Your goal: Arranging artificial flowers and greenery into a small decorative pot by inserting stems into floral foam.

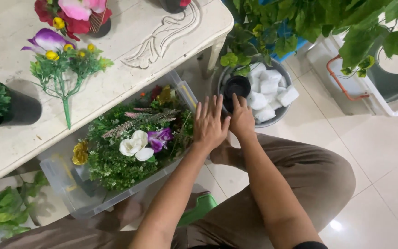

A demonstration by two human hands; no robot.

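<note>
My left hand (209, 123) lay flat with its fingers (213, 107) spread open, beside the clear plastic bin (65, 184) of artificial flowers and greenery. My right hand (242, 121) reached to the small black pot (236, 88), its fingers (236, 102) touching the pot's near side; I could not tell whether they gripped it. The pot sat in a grey bucket (279, 115) among white foam blocks (269, 92), on the tiled floor (383, 152) beside the white surface (130, 41).
</note>
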